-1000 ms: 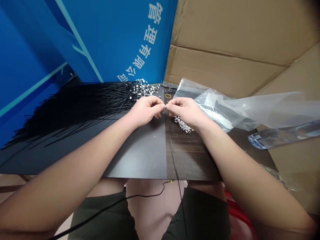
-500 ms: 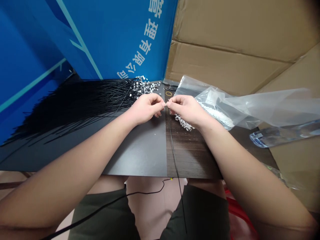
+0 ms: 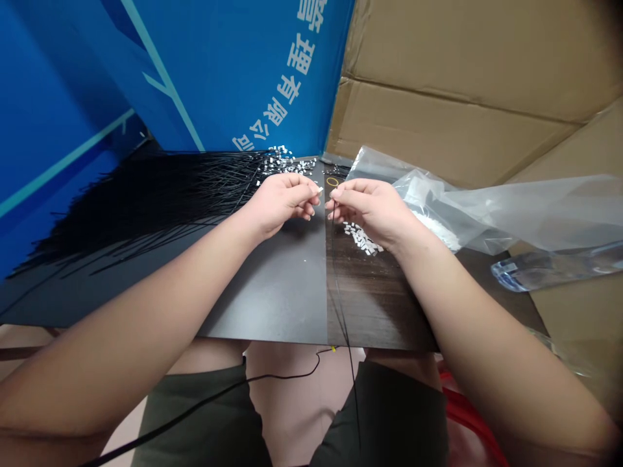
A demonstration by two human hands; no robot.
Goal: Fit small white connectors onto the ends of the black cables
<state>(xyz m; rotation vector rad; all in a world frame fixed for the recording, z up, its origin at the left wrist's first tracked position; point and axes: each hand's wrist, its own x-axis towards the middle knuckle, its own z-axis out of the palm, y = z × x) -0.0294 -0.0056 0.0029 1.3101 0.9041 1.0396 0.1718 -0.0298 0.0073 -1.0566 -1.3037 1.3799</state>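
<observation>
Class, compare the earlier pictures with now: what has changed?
The left hand and right hand, fingertips together before, have drawn apart sideways. A small white piece now shows in the left fingertips; the right still pinches a black strand. The black bundle and white pile stayed put.

Bears, on a dark two-toned tabletop (image 3: 272, 301), black strands (image 3: 156, 201) massed at ten o'clock, a yellow loop (image 3: 333, 179) at one, small white pieces (image 3: 363, 240) and a clear plastic bag (image 3: 419, 191) toward three.

the blue panel (image 3: 238, 71) bears white characters (image 3: 276, 111) 理有限公司 below a cropped one.
</observation>
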